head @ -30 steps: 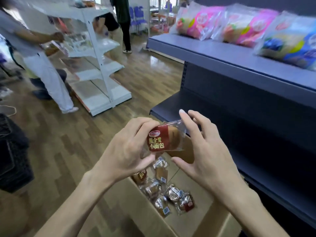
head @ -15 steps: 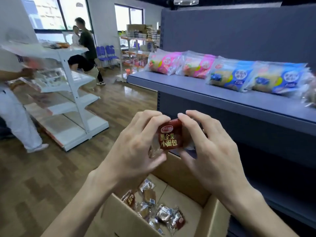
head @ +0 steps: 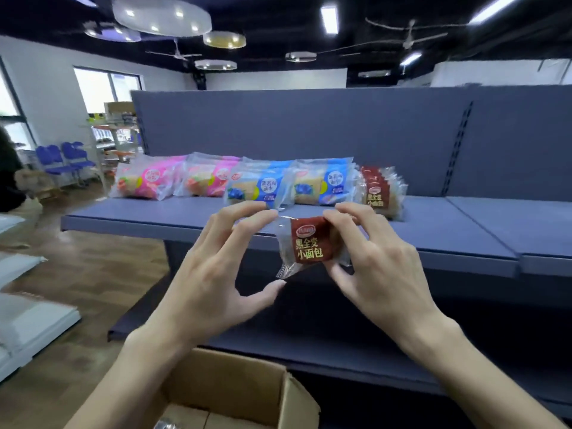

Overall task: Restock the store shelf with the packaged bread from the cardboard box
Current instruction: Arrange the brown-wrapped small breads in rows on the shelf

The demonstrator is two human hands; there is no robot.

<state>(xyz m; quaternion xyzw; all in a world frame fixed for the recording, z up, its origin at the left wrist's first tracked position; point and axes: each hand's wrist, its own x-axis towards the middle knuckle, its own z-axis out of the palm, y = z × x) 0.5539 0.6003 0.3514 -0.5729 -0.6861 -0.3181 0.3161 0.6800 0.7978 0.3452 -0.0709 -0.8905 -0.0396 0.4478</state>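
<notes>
Raised from the box (head: pixel 216 394), bread (head: pixel 309 246) sits pinched in right grip (head: pixel 376 267), left (head: pixel 216 267) released; slippery wrapper may slip toward six o'clock.

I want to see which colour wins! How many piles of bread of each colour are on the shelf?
Pink piles: 2
Blue piles: 2
Red-brown piles: 1
Total: 5 piles on the shelf, plus 1 red-brown pack held in front.
</notes>
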